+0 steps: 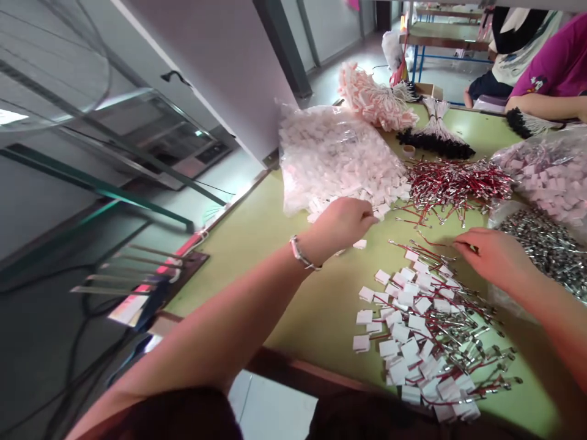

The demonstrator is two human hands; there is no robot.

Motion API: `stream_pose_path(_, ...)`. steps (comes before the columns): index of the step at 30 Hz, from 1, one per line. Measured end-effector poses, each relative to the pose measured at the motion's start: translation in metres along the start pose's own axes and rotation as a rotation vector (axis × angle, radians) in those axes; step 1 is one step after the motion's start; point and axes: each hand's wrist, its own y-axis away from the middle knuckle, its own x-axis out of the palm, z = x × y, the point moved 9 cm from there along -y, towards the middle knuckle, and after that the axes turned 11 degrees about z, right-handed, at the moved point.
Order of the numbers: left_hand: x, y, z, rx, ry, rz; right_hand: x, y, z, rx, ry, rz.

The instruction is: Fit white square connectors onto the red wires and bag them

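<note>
My left hand [342, 225] reaches into the edge of a heap of small white plastic housings [339, 159] spilling from a clear bag, its fingers pinched among the loose pieces. My right hand [493, 256] hovers with curled fingers over the near end of a pile of finished pieces [426, 330], white housings joined to red wires with metal clips. What either hand holds is hidden. A bundle of loose red wires [454, 183] lies between the two heaps.
A bag of metal clips [545, 250] and a bag of pink-white housings [550, 177] sit at right. Black-tipped wire bundles [435, 137] and a pink bundle [376, 98] lie farther back on the green table [275, 256]. Another person's arm [545, 104] rests at the far right.
</note>
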Motion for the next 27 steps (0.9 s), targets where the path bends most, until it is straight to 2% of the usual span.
stream_pose_path(4,0.021,0.017,0.021,-0.010,-0.033,0.039,-0.006,-0.028,0.050,-0.132,-0.140,0.043)
stream_pose_path(7,0.035,0.018,0.024,0.038,-0.102,0.112,0.007,-0.051,0.080,-0.110,-0.099,0.094)
stream_pose_path(10,0.043,0.020,0.018,0.112,-0.087,0.196,0.022,-0.064,0.094,-0.086,-0.039,0.138)
stream_pose_path(13,0.045,0.021,0.012,0.161,-0.037,0.230,0.024,-0.071,0.081,-0.051,-0.184,0.157)
stream_pose_path(17,0.043,0.018,0.014,0.104,0.077,0.173,0.008,-0.072,0.029,0.073,-0.737,0.121)
stream_pose_path(20,0.042,0.014,0.017,0.063,0.300,0.122,0.007,-0.066,0.000,0.145,-1.109,0.176)
stream_pose_path(23,0.042,0.009,0.013,0.086,0.461,0.094,0.014,-0.058,-0.006,0.159,-1.269,0.217)
stream_pose_path(27,0.041,0.007,0.023,-0.011,0.627,0.027,0.025,-0.040,0.017,0.128,-1.203,0.311)
